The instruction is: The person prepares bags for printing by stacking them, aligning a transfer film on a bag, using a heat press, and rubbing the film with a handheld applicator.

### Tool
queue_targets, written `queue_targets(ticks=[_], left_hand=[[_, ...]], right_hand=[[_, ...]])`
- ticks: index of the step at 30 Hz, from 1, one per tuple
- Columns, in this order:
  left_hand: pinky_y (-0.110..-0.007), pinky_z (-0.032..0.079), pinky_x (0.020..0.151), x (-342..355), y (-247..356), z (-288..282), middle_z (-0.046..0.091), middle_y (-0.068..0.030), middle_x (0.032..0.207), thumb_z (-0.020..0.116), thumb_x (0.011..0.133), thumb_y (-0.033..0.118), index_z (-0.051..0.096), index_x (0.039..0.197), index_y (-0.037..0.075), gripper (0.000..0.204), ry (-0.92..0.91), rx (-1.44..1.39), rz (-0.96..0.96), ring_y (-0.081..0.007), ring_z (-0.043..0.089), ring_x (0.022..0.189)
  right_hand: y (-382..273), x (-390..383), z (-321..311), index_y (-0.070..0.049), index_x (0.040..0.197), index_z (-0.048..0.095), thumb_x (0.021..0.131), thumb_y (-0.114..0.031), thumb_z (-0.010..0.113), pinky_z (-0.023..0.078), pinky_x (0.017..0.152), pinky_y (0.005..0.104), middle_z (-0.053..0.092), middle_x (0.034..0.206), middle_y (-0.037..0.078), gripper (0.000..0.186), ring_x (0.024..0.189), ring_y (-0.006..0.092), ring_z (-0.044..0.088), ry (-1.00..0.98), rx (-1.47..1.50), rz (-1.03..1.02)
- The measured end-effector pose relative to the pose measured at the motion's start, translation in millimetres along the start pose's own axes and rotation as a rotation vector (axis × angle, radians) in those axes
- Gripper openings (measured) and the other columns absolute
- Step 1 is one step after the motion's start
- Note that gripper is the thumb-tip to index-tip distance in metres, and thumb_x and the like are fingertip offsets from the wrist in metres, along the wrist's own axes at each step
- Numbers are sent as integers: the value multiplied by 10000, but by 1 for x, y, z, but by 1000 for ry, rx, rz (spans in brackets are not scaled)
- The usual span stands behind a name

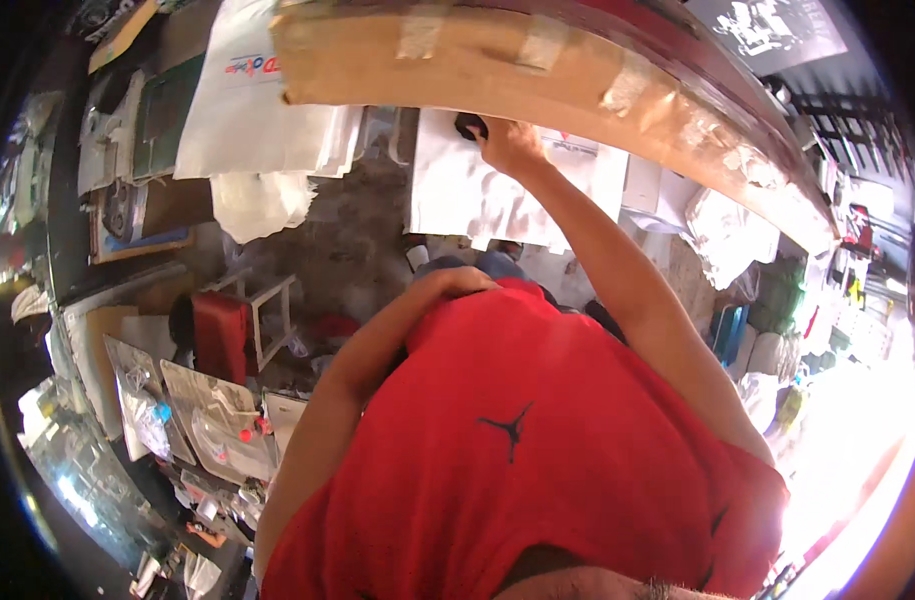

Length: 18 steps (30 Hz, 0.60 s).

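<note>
My right hand (512, 145) is reached out under the edge of a long cardboard-covered beam (447, 60), its fingers closed on a small black object (471, 126) over a white printed paper sheet (457, 190). The sheet hangs with dark, blotchy shadows or marks on it. Lower down, my left hand (467, 282) rests against the front of my red shirt (517, 370), fingers lying along the fabric. To the upper left, a stack of white printed sheets (227, 130) hangs beside a crumpled white piece (252, 205).
A red seat with a white metal frame (220, 338) stands at the left, near propped boards (207, 415) with plastic bags and small items. Crumpled white material (727, 240) hangs at the right, above green and blue items (727, 330). A grimy floor (352, 230) shows between these.
</note>
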<state>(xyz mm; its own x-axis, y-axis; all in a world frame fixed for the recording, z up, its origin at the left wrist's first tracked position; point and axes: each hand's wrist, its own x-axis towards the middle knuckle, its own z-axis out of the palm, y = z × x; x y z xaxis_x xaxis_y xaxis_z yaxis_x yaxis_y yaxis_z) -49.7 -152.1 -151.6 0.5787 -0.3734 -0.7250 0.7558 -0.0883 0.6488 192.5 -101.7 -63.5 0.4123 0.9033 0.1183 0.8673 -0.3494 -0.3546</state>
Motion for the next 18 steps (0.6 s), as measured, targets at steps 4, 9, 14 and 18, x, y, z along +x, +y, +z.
queue_targets(ticks=[4, 9, 14, 18], left_hand=[[-366, 484, 982, 14, -2, -7, 623, -166, 1319, 617, 936, 467, 596, 1331, -6, 617, -50, 96, 44, -247, 593, 1189], [-373, 397, 1101, -49, 23, -19, 562, -203, 1400, 491, 1002, 477, 563, 1351, -14, 606, -6, 130, 357, -320, 528, 1307], [-378, 394, 1113, -129, 72, -21, 583, -234, 1351, 574, 981, 412, 577, 1301, -46, 559, 175, -79, 482, -300, 521, 1314], [-410, 370, 1127, -141, 109, -40, 541, -256, 1381, 707, 887, 344, 595, 1261, -57, 559, 754, 283, 582, -372, 498, 1308]], right_hand=[[59, -46, -52, -64, 1253, 588, 905, -306, 676, 452, 952, 522, 605, 1220, 227, 433, 1141, 430, 563, -78, 55, 226], [70, -63, -90, -70, 1121, 672, 917, -232, 656, 479, 853, 516, 679, 1029, 199, 261, 991, 411, 634, 154, 31, 136], [10, -31, -24, -82, 1133, 682, 899, -241, 673, 485, 848, 508, 685, 1068, 182, 283, 1002, 393, 638, 110, 116, 114], [-11, 18, 11, -85, 1131, 687, 894, -247, 679, 484, 854, 502, 689, 1062, 179, 288, 1006, 381, 640, 105, 78, 45]])
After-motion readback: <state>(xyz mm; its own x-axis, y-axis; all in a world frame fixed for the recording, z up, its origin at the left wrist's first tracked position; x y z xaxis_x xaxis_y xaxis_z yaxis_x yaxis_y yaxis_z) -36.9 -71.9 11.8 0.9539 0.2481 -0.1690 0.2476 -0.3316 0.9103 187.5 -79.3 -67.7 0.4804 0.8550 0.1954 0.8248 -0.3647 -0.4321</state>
